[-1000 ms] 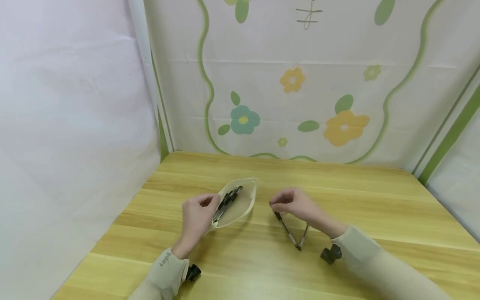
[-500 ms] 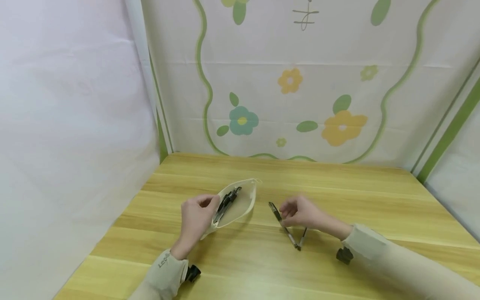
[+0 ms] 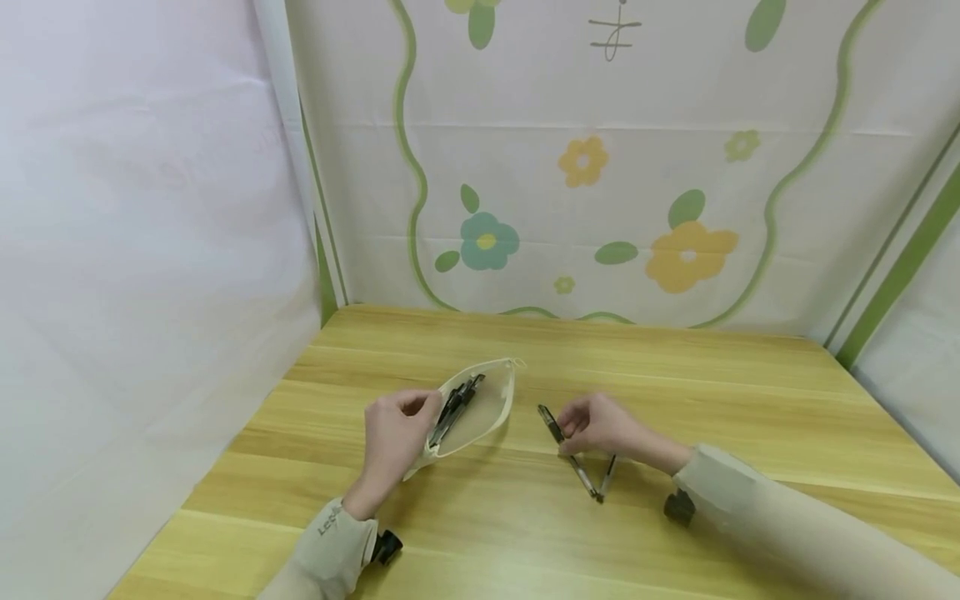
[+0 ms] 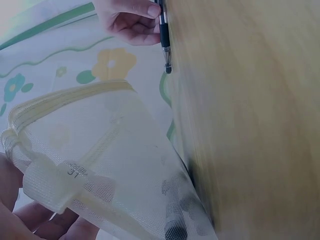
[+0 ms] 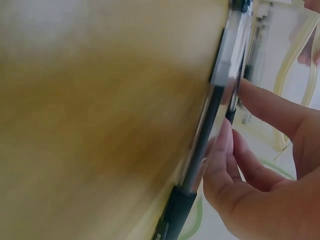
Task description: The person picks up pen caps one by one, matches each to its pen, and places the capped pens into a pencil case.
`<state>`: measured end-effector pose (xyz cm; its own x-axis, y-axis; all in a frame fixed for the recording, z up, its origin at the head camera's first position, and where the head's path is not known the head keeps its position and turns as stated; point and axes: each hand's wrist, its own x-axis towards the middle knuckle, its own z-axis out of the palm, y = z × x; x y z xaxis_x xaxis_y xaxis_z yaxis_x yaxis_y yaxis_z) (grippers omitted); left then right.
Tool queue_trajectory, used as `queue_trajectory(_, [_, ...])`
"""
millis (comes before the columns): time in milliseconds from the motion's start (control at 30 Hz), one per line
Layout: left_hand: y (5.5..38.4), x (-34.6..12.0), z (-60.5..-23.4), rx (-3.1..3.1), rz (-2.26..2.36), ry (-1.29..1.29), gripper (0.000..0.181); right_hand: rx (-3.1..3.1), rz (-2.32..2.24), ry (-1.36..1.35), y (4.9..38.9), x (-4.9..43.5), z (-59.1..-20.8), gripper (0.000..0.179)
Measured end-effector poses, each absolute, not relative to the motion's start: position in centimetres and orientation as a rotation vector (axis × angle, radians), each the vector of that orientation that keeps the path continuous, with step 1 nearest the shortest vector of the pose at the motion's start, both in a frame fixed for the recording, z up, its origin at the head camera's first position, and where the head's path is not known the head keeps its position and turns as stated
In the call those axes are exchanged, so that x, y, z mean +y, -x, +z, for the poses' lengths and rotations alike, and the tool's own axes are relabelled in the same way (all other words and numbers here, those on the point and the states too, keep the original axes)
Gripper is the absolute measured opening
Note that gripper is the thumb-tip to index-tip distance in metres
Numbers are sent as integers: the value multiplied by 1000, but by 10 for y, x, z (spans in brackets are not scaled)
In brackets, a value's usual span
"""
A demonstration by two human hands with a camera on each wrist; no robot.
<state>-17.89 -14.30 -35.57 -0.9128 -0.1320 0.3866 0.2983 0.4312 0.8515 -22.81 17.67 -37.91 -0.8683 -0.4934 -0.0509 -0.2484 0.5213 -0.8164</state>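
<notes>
My left hand grips the near-left rim of a cream mesh zip pouch, whose mouth gapes open. Several black-and-clear pens lie inside it, also seen dimly through the mesh in the left wrist view. To the right, my right hand has its thumb and fingertips at the dark grip section of a clear-barrelled gel pen, pinching it close over the table. A second gel pen lies nearer the right wrist, meeting the first in a V; my right hand partly hides it in the head view.
The wood-grain table carries everything. A white curtain with printed flowers hangs behind it, and a plain white sheet closes off the left side. Small black cameras sit at both wrists.
My right hand has slid from the tip of the first pen back along it to the right, then closed in slightly. The two pens and the left hand with the pouch stay nearly where they were.
</notes>
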Motion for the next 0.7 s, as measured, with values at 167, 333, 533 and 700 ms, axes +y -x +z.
queue_trajectory(167, [178, -143, -355, -2300, -1489, 134, 10, 2450, -1286, 587, 230, 175, -378, 34])
queue_trajectory(333, [178, -143, -356, -2295, -1500, 141, 11, 2430, -1302, 549, 230, 173, -375, 31])
queue_trajectory(533, [179, -143, -357, -2296, -1503, 127, 10, 2435, -1300, 536, 228, 168, -373, 26])
queue_trajectory(700, [179, -143, -357, -2292, -1507, 139, 11, 2395, -1336, 558, 228, 169, -376, 22])
